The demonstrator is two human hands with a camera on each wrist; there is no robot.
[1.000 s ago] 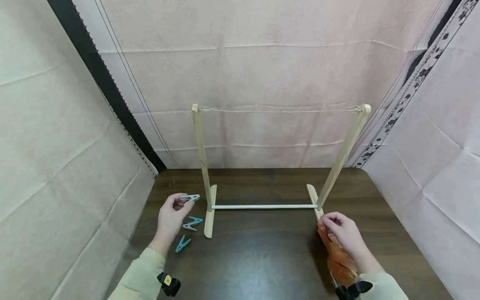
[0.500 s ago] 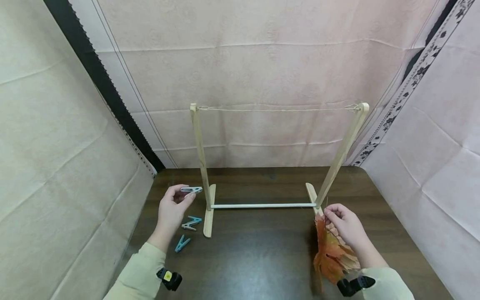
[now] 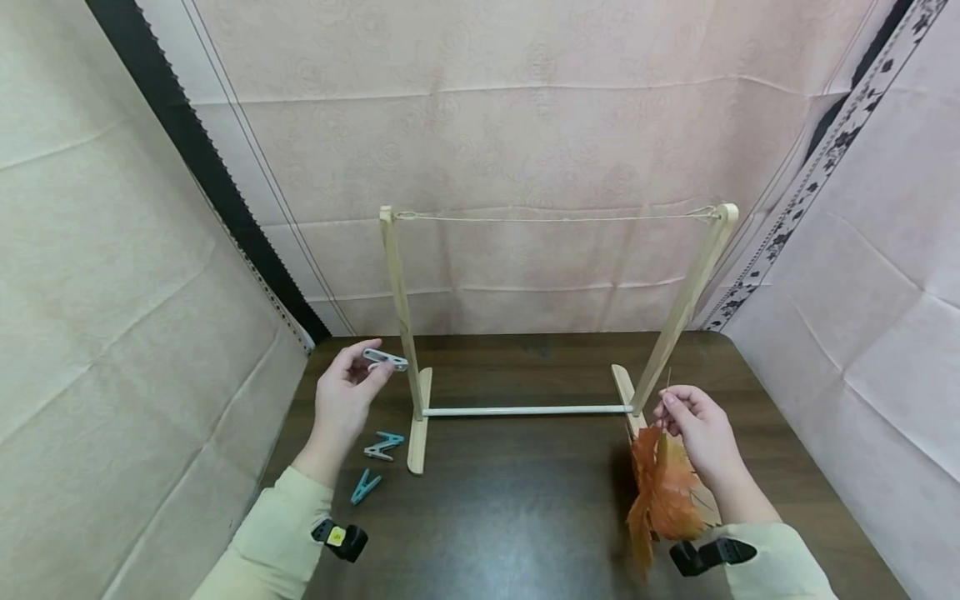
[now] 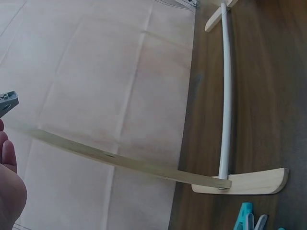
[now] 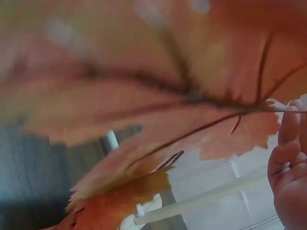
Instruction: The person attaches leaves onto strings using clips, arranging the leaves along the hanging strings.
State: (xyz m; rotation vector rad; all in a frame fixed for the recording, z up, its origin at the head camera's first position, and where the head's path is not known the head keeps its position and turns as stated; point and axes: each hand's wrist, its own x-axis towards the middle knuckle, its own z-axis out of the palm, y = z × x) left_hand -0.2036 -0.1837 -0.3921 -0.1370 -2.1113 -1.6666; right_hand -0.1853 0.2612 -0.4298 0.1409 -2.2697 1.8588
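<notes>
In the head view my left hand (image 3: 345, 396) pinches a grey clothespin (image 3: 386, 359) by the left post of a wooden frame (image 3: 402, 312). My right hand (image 3: 699, 425) pinches the thin stem of an orange maple-like leaf (image 3: 660, 492), which hangs below the fingers near the frame's right foot. Close up in the right wrist view, the leaf (image 5: 192, 124) spreads across much of the picture, and more orange leaf (image 5: 115, 206) shows under it; whether that part is also held, I cannot tell. The left wrist view catches only the tip of the clothespin (image 4: 8, 101).
A string (image 3: 555, 220) spans the tops of the two posts, and a white rod (image 3: 525, 411) joins their feet. Several blue and grey clothespins (image 3: 384, 445) lie on the brown table (image 3: 517, 500) left of the frame. Pale cloth (image 3: 525, 150) hangs behind and on both sides.
My left hand has risen with the clothespin, which now tilts. My right hand has lifted slightly, and the orange leaf has swung out from under the wrist into fuller view.
</notes>
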